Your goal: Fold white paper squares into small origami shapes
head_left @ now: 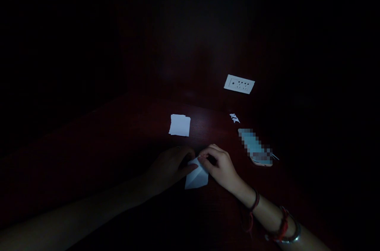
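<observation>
A small sheet of white paper (pixel 197 177) with a diagonal crease lies between my hands, low in the middle of the view. My left hand (pixel 175 164), in deep shadow, pinches its upper left edge with the thumb on top. At the top corner, my right hand (pixel 219 166) grips the paper between thumb and fingers. Both hands nearly meet there, and the fingertips hide that corner. Just beyond my hands rests a loose stack of square white paper (pixel 179 125) with uneven edges.
A phone (pixel 255 148) with a blurred surface lies to the right on the dark red table (pixel 142 120). Behind it are a few torn paper scraps (pixel 234 118). A white socket plate (pixel 239 84) sits farther back. The surroundings are very dark.
</observation>
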Demonstrator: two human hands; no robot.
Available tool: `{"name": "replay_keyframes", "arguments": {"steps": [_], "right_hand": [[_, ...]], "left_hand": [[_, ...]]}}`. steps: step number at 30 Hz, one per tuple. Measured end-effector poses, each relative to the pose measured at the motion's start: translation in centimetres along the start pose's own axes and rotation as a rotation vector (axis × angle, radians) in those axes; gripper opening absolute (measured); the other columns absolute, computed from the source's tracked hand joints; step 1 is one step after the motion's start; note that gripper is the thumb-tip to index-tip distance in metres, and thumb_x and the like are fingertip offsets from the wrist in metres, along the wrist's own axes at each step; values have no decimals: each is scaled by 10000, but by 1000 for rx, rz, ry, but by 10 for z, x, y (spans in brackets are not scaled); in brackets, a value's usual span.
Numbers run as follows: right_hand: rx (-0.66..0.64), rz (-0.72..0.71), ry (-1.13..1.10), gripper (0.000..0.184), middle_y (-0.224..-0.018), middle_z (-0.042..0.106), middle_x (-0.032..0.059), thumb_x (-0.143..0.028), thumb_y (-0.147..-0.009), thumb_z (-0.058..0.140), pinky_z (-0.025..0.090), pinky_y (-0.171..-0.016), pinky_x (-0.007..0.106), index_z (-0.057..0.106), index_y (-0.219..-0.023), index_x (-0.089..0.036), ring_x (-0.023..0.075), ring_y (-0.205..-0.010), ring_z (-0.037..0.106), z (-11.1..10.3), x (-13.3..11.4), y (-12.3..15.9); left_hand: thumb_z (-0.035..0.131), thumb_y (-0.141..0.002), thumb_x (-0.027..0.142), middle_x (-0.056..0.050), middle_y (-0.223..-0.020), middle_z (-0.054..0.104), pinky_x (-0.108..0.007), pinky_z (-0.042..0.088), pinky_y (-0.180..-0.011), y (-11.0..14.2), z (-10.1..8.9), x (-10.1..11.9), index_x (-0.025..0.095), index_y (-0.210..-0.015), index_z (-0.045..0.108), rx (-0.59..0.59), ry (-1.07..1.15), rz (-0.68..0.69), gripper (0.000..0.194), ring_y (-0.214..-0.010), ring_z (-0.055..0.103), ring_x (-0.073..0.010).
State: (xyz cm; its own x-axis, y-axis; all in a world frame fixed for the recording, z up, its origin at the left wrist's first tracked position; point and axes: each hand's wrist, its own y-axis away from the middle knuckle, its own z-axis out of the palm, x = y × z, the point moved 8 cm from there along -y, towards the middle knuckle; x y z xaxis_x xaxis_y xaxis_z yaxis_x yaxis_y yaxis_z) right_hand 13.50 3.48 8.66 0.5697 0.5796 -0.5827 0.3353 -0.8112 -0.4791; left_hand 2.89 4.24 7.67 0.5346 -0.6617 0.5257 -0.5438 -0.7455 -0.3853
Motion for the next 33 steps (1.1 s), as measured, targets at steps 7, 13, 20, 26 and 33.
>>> {"name": "replay_keyframes", "arguments": {"steps": [7,13,20,26,33], "right_hand": [[-33,47,26,125,-704,556,9,-154,-794,450,366,-651,233,552,-723,-159,118,-690,498,4,4,-1],[-89,65,19,135,-739,578,13,-168,-809,433,370,-647,213,566,-788,-159,109,-693,516,9,8,0],[-120,34,75,93,-674,570,-3,-220,-771,508,359,-614,206,582,-751,-167,106,-637,511,11,6,3],[-125,32,73,86,-657,568,-7,-177,-762,509,358,-584,202,582,-718,-161,97,-606,502,12,6,4],[-98,6,70,82,-680,529,-3,-198,-769,491,362,-609,222,537,-709,-166,108,-646,480,10,2,3]], "left_hand": [[477,-768,234,20,-807,542,-223,387,-655,-2,5,-7,187,-836,476,-28,116,-59,83,-735,518,-121],[482,-757,216,32,-751,530,-204,371,-601,-3,8,-7,183,-811,478,-53,177,-77,63,-669,502,-106],[477,-749,217,23,-734,526,-202,361,-586,-3,5,-9,166,-791,496,-35,142,-79,68,-660,489,-108],[451,-783,249,13,-763,520,-224,361,-632,-2,9,-6,167,-793,516,-46,61,6,105,-697,482,-121],[431,-807,201,-4,-808,480,-256,371,-689,-2,8,-2,176,-787,522,-13,-27,86,97,-761,457,-139]]}}
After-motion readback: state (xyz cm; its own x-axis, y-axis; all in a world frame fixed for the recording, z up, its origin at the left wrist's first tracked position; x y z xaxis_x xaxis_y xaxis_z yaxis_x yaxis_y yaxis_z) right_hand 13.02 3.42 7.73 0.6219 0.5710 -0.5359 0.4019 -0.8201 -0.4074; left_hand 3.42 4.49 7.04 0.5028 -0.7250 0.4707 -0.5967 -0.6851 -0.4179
